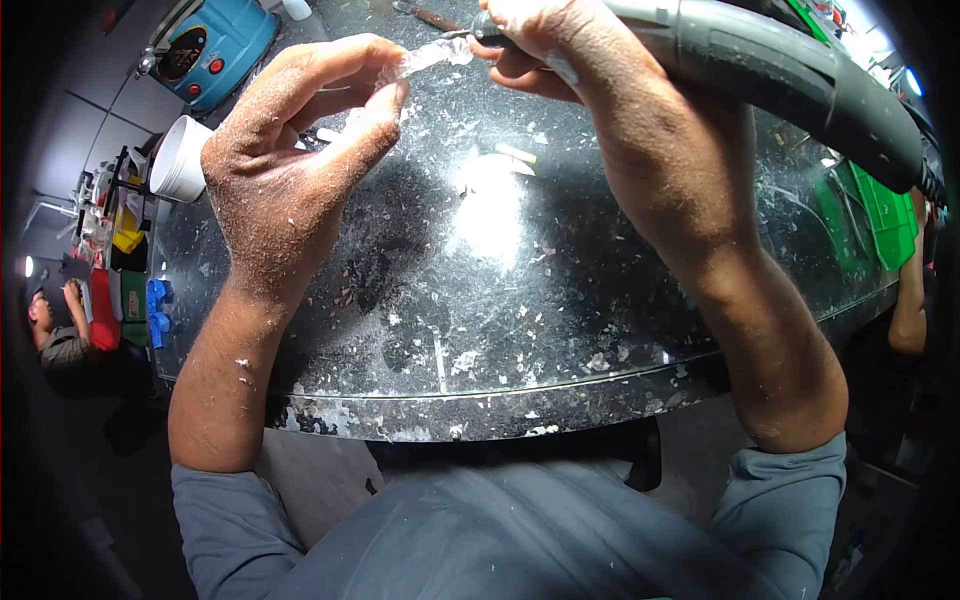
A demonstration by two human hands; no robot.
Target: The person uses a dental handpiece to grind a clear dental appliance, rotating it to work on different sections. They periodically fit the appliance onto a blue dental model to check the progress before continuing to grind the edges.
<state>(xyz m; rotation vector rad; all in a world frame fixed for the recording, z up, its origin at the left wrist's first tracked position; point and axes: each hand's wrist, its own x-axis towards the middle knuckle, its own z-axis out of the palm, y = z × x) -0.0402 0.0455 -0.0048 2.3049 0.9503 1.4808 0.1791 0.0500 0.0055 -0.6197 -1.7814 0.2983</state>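
My left hand (pixel 290 150) is closed in a pinch, thumb and index finger gripping a small clear, irregular piece (pixel 435 58) that looks like plastic. My right hand (pixel 650 130) is wrapped round a thick black rotary handpiece (pixel 770 60), whose cable leaves at the right. Its thin metal tip (pixel 457 34) points left and meets or nearly meets the upper edge of the clear piece; actual contact is hard to make out. Pale dust coats both hands. Part of the clear piece is hidden behind the left fingertips.
A dark worktop (pixel 420 300) is strewn with pale shavings. At upper left stand a blue unit (pixel 225 50) with red buttons and a white tub (pixel 180 160). A wooden-handled tool (pixel 430 16) lies at the top. Right is a green bin (pixel 885 215). Another person (pixel 62 325) is at far left.
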